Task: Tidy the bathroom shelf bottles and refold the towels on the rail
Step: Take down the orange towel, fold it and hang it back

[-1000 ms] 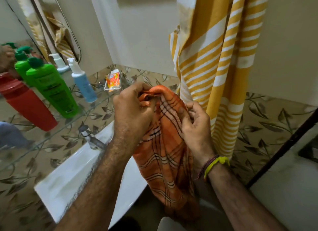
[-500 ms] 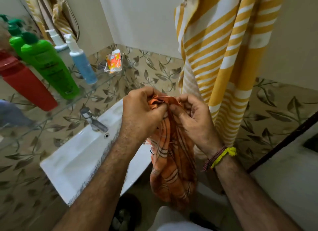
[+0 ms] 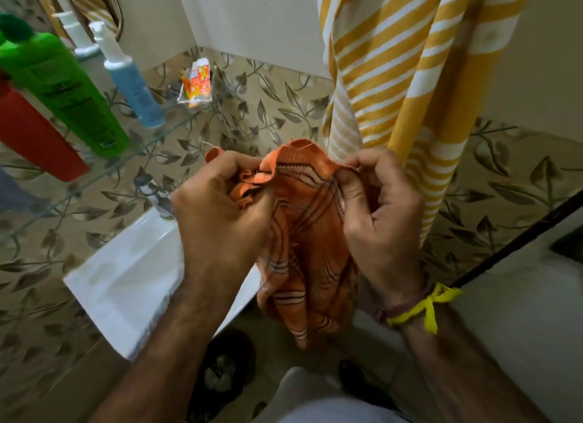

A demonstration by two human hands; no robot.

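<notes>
Orange plaid towel: held up over sink edge, bunched at top, rest hanging. L hand fisted round gathered top edge; R hand pinched opposite corner. Yellow striped towel: hung just behind R hand. Glass shelf, left: 3 bottles – red, green, blue; 1 sachet.

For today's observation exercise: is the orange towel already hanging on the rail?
No: the orange towel hangs bunched between the left hand and the right hand, both gripping its top edge over the sink.
</notes>
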